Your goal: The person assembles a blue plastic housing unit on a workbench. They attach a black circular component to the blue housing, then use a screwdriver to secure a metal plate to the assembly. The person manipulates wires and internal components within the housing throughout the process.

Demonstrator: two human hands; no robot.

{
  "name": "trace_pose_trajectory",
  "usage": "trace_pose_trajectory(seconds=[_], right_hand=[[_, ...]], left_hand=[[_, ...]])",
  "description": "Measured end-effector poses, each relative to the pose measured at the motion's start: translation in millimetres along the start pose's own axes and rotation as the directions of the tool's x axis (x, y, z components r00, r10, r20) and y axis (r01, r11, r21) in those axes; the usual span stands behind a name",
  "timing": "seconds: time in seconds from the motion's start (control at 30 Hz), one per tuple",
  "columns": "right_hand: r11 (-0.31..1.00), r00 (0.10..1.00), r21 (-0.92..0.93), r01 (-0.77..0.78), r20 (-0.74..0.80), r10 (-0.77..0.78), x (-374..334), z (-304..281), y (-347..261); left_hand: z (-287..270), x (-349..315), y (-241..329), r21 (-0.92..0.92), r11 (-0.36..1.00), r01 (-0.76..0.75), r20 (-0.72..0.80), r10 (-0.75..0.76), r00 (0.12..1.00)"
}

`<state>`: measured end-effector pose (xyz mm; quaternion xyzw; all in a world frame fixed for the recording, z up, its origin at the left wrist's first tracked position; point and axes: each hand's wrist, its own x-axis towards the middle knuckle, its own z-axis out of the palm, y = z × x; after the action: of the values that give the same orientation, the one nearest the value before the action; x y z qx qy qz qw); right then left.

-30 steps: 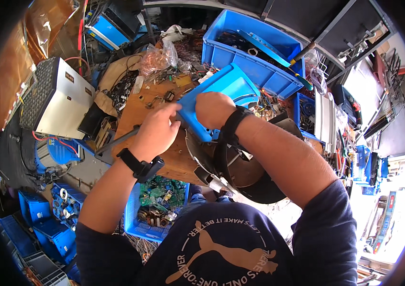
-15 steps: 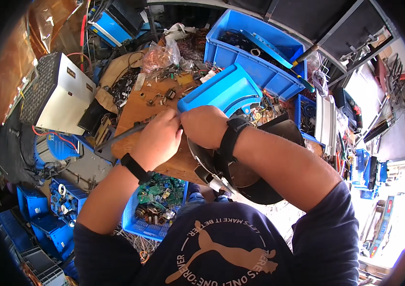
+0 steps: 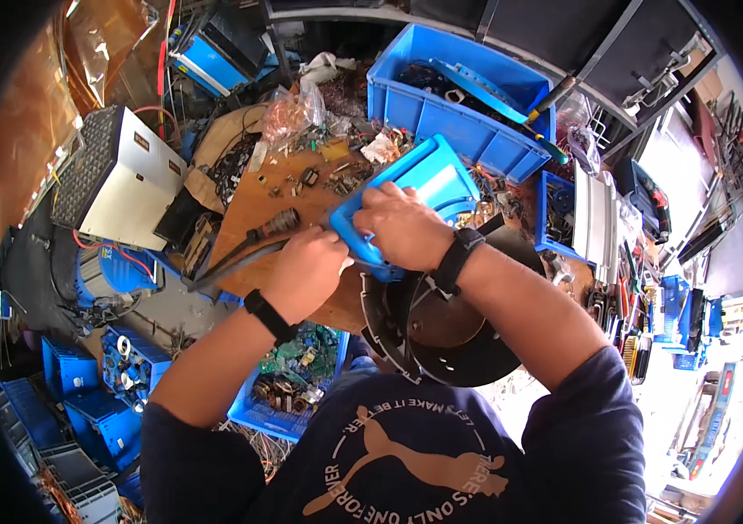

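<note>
A blue moulded plastic part [image 3: 432,179] with a raised rim and a curved cut-out lies tilted over the wooden bench. My right hand [image 3: 404,229] grips its near side, fingers bent over the rim. Close by its lower left corner, my left hand [image 3: 306,271] is closed, and a small whitish bit shows at its fingertips. A dark flat strip or hose [image 3: 236,266] runs leftward from beside the left hand; whether the hand holds it is hidden. Under my right forearm sits a large round black housing [image 3: 463,341]. A dark tool with a reddish band [image 3: 275,225] lies beyond my left hand.
Scraps and small metal parts litter the wooden bench [image 3: 249,205]. A large blue crate [image 3: 459,118] stands at the back. Below the bench, a blue basket [image 3: 277,425] holds green circuit boards. A silver box [image 3: 131,175] stands left; hand tools [image 3: 633,310] lie right.
My right hand has moved from beside my left hand onto the blue part's rim. The left hand has shifted slightly right and nearer me, and the dark tool has come into view.
</note>
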<state>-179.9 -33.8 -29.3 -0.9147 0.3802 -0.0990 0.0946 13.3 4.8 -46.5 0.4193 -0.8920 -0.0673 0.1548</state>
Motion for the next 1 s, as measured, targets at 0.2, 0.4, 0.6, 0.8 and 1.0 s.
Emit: trace_pose_trajectory(seconds=[0.2, 0.4, 0.6, 0.8, 1.0], right_hand=[[0.987, 0.986, 0.161, -0.029, 0.169, 0.001, 11.1, -5.5, 20.9], [0.976, 0.974, 0.211, -0.062, 0.225, 0.013, 37.7, 1.1, 34.4], [0.985, 0.972, 0.158, 0.068, 0.211, -0.101, 39.4, 3.1, 39.4], [0.960, 0.992, 0.279, 0.036, 0.103, -0.067, 36.3, 15.3, 45.5], [0.943, 0.991, 0.330, 0.054, 0.097, -0.091, 34.7, 13.7, 48.6]], left_hand=[[-10.8, 8.9, -6.5, 0.153, 0.978, -0.144, 0.119, 0.126, 0.985], [-5.1, 4.8, 9.9, 0.316, 0.944, -0.096, 0.100, 0.067, 0.993], [1.0, -2.3, 17.2, 0.322, 0.944, -0.070, 0.070, 0.050, 0.996], [1.6, -15.6, 45.1, 0.272, 0.961, 0.046, 0.129, -0.084, 0.988], [-1.2, -19.0, 67.3, 0.217, 0.973, 0.075, 0.275, -0.134, 0.952]])
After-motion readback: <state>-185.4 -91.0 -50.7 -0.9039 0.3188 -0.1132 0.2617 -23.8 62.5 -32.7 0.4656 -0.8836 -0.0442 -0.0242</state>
